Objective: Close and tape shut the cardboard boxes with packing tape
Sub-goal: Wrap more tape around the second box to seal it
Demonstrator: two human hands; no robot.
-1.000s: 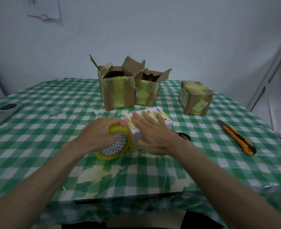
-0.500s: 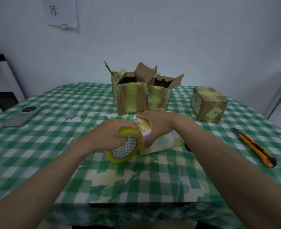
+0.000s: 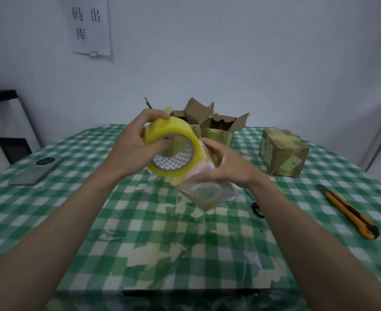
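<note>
Above the table (image 3: 50, 221), left hand (image 3: 131, 151) grips the tape roll (image 3: 174, 149), right hand (image 3: 227, 167) the tilted small box (image 3: 205, 191).

The tape roll (image 3: 171, 145) is bright yellow, its inner core white with a grey triangle print. The small box (image 3: 204, 190) beside it looks pale pink and white under yellowish tape. A green-and-white checked cloth covers the tabletop (image 3: 140, 232), with cream patches worn through near the middle. The open boxes (image 3: 216, 126) at the back are brown cardboard banded in yellow-green tape, as is the closed box (image 3: 282, 152). The utility knife (image 3: 351, 213) is orange and black. The phone (image 3: 35, 170) is silver-grey with a dark round patch.
</note>
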